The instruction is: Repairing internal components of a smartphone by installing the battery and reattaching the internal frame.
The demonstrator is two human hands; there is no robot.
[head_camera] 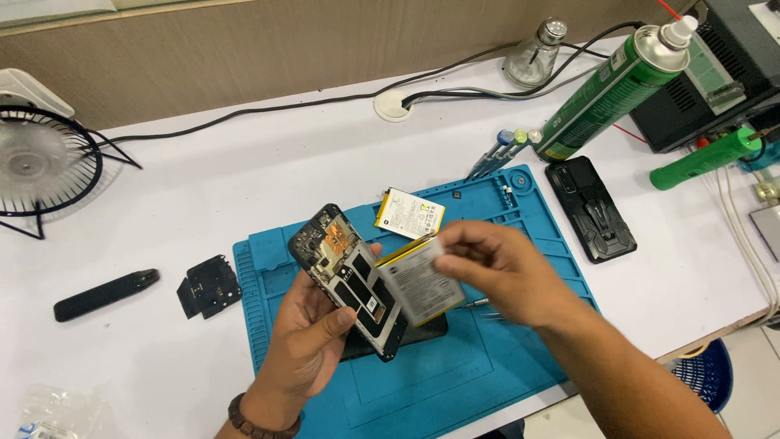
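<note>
Head view looks down on your two hands over a blue repair mat (pixel 487 358) on the white bench (pixel 268 175). Your left hand (pixel 313 333) grasps an opened phone (pixel 349 280), back cover off, tilted with its top toward 11 o'clock; your thumb lies across its lower edge and your fingers wrap behind it. Your right hand (pixel 504 272) pinches a flat battery (pixel 418 284) by its upper right corner, and the battery rests against the right side of the phone, overlapping its frame. A second battery (pixel 410 215), yellow at one edge, lies on the mat at 12 o'clock from your hands, just beyond them. A dark flat piece lies on the mat under the phone, mostly hidden.

At 9 o'clock, off the mat, sits a small black plate (pixel 209 286), and farther out a black stick-shaped tool (pixel 106 294). At 2 o'clock a black rugged phone case (pixel 591 209) lies beside the mat, with a green spray can (pixel 613 89) leaning above it. A small black fan (pixel 41 162) stands at 10 o'clock.
</note>
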